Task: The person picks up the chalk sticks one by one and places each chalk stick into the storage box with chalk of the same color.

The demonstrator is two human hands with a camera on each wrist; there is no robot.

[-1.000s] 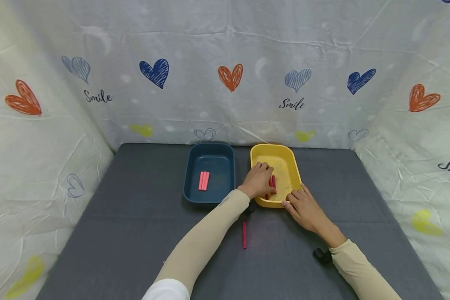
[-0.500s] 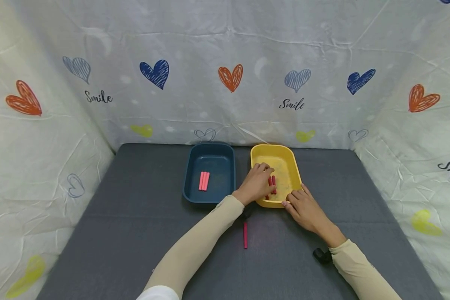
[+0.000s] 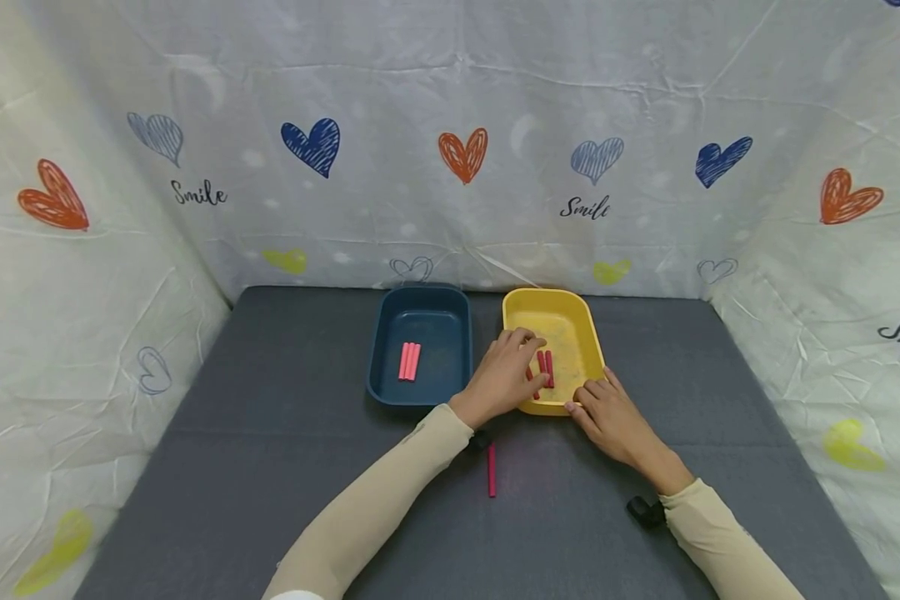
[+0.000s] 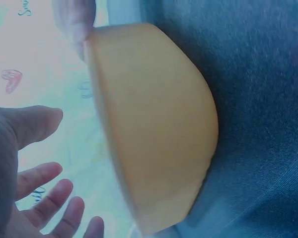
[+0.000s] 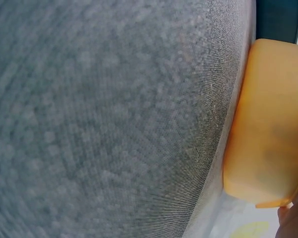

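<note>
In the head view, my left hand [image 3: 504, 373] hovers over the left side of the yellow tray [image 3: 587, 329], with fingers spread. The left wrist view shows nothing between that hand's thumb [image 4: 44, 124] and fingers. Slim dark red sticks [image 3: 549, 369] lie lengthwise in the tray; one at the left is partly hidden by the hand. My right hand [image 3: 617, 421] grips the tray's near right corner, thumb at the front rim. A blue tray [image 3: 420, 396] to the left holds pink sticks [image 3: 409, 362] side by side. Another red stick [image 3: 492, 471] lies on the table in front.
A dark grey cloth covers the table [image 3: 285, 467]. Behind and at both sides hangs a pale curtain [image 3: 525, 83] printed with hearts. Each wrist wears a small black camera [image 3: 647, 512]. The two trays stand at the back, a narrow gap between them.
My left hand has drawn slightly left and back towards me, uncovering more of the red sticks in the yellow tray. My right hand stays at the tray corner.
</note>
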